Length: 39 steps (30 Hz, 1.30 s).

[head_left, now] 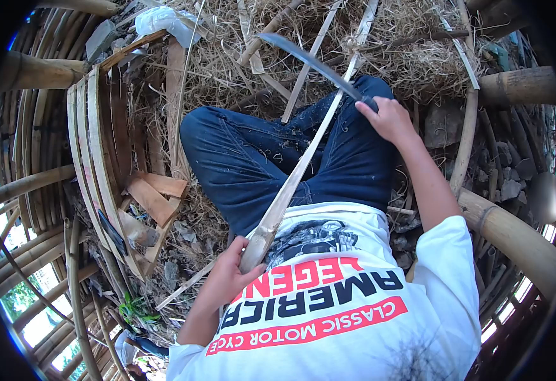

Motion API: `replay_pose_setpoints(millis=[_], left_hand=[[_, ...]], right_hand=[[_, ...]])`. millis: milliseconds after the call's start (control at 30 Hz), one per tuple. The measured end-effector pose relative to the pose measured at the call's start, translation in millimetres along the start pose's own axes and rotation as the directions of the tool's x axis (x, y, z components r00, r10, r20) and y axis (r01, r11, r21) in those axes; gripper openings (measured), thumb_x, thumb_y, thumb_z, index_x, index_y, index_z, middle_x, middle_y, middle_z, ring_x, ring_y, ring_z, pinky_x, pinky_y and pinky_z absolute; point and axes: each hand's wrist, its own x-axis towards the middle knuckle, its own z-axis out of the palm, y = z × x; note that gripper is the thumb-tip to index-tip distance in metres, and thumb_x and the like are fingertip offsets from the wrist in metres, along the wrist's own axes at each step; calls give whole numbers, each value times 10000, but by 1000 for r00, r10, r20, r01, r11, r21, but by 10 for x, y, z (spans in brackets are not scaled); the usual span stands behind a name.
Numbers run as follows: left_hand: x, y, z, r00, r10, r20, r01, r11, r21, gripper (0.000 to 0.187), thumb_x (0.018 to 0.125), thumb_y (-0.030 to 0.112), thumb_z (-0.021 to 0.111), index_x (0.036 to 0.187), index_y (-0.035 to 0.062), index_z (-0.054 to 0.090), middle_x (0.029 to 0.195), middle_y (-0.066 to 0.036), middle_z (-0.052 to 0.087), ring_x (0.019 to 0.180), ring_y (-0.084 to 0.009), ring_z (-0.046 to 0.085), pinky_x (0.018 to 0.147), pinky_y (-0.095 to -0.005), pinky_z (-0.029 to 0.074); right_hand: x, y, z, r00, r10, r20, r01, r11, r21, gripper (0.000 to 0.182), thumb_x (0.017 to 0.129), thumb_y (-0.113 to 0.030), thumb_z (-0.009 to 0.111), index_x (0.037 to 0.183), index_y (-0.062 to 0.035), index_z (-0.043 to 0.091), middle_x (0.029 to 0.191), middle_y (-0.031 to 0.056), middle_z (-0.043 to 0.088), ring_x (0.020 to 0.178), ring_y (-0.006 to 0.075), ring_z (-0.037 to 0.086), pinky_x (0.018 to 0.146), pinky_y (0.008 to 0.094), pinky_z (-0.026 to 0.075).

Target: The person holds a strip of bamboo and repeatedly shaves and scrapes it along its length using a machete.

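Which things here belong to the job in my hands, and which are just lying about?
In the job:
- long, dark-handled metal blade, in the right hand
- long, pale, tapering wooden strip, wide end in the left hand

Apparently lying about:
- curly tan shavings
- crumpled whitish plastic
- flat orange-brown wood pieces

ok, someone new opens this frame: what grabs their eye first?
Probably the long knife in the right hand, its blade crossing the pale strip near top centre. That strip runs diagonally down to the left hand, beside bold red-and-black lettering on the white shirt. Curly shavings spread across the top.
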Motion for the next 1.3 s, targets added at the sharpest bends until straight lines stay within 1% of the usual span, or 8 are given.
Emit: replay_pose_setpoints(millis=[167,233,367,433,600,900,967,1300], left_hand=[[-256,-71,-16,998,-51,-24,46,986,-162,374,869,57,744,1144,-4,498,1067,-101,636,993,-89,585,802,-258,507],[-280,-27,-34,999,-31,-43,30,999,-20,366,866,46,740,1144,-7,508,1073,-100,640,971,-101,593,806,-269,512],[-270,-18,-23,998,-38,-47,32,993,-109,373,860,64,748,1144,-10,519,1058,-101,645,956,-105,594,805,-278,513],[-269,-45,-89,999,-10,-46,12,999,32,374,858,93,750,1140,-9,526,1040,-102,653,949,-108,597,798,-281,508],[-240,-103,-138,1000,4,1,-4,1000,10,383,863,82,742,1160,4,513,1019,-67,634,944,-86,591,793,-257,495],[-39,-243,-124,1000,29,-8,-29,999,35,383,844,168,757,1101,-7,534,931,-92,621,848,-111,559,725,-295,491],[40,-210,-87,998,59,-12,-59,998,3,402,841,161,766,1114,-5,523,922,-84,623,851,-105,563,721,-284,491],[445,13,36,996,54,77,-50,997,-56,445,836,77,785,1168,17,494,1050,-22,586,937,-53,536,805,-223,460]], right_hand=[[386,189,-131,997,60,-56,-61,998,-20,696,904,-693,495,950,-33,714,951,250,707,966,415,678,846,505,535],[461,186,-137,998,48,-43,-50,997,-63,699,903,-696,492,957,-35,713,955,247,709,970,410,679,848,503,535],[482,219,-96,996,44,-77,-53,991,-121,707,903,-704,483,975,-38,709,967,241,711,978,401,682,848,503,535],[533,245,-81,993,72,-97,-83,990,-115,705,904,-704,482,981,-40,708,969,237,713,977,400,682,848,504,535],[475,184,-83,984,127,-122,-141,983,-115,705,905,-703,482,1002,-42,708,972,235,714,981,405,682,855,506,535],[283,-49,-25,978,157,-138,-164,986,-41,684,886,-671,549,979,-11,704,965,273,702,976,425,679,858,506,532],[134,-154,-1,971,200,-131,-189,978,87,671,880,-649,578,951,7,698,941,289,695,954,444,677,841,519,531],[-788,-414,120,999,-11,-45,23,963,269,589,877,-593,637,810,-7,635,747,266,668,777,457,670,706,527,535]])
